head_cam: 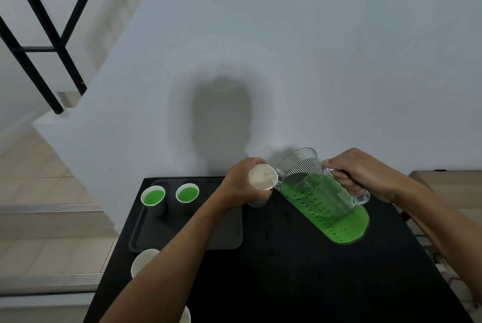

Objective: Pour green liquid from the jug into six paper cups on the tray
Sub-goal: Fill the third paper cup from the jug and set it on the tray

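While tilted, clear ribbed plastic jug [320, 200]: spout points 10 o'clock, at white paper cup [260, 179] rim.
Right hand [365, 174]: clenched round its handle.
Left hand [240, 187]: grasps that cup, 3 o'clock of black tray [224, 234].

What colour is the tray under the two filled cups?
The tray is black, seen in the head view.

tilted jug [323, 197], hands holding cup [262, 178]
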A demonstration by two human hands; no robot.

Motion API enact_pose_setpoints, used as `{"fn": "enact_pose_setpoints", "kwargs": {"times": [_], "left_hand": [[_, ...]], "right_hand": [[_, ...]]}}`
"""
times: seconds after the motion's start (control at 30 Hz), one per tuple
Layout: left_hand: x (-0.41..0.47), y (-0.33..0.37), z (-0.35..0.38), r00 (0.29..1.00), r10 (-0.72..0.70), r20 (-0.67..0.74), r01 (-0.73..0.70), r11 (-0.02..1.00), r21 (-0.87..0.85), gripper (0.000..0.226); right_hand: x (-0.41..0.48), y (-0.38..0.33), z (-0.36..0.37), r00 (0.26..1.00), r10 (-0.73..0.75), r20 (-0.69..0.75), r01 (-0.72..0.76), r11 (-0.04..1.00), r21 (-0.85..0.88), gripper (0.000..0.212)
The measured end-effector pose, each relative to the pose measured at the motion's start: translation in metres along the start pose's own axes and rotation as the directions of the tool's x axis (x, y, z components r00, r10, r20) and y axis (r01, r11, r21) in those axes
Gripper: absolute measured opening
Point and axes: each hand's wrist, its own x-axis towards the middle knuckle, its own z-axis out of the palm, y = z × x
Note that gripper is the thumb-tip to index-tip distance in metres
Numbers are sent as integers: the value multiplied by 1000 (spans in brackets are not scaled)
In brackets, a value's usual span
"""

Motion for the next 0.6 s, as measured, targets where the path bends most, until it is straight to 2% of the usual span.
{"fn": "enact_pose_setpoints", "kwargs": {"times": [0.6], "left_hand": [[0,2,3,999,13,36,-14,999,36,69]], "right_hand": [[-4,-17,-2,999,33,39,-30,996,-84,52]]}}
